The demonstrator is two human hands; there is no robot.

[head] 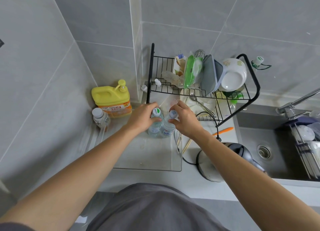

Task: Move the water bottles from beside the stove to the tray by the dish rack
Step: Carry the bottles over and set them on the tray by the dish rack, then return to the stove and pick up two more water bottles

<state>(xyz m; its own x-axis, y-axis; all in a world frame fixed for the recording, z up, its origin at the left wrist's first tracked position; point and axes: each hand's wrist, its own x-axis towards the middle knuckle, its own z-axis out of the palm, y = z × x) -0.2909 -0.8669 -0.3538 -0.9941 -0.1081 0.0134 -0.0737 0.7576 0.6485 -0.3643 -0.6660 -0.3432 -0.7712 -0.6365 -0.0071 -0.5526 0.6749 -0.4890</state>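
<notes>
Two clear water bottles stand upright side by side on the clear plastic tray [147,158] in front of the dish rack [204,85]. My left hand [142,117] grips the shoulder of the left bottle [155,127], which has a green and white cap. My right hand [184,120] grips the neck of the right bottle [167,128], which has a white cap with blue print. The two bottles touch each other. Both stand near the tray's far edge.
A yellow detergent jug [111,99] and a white-capped drink bottle [100,117] stand at the tray's back left. Right of the tray lie chopsticks [187,145], an orange utensil [224,130], a cable and an electric kettle [223,161]. The sink [266,144] is at the right.
</notes>
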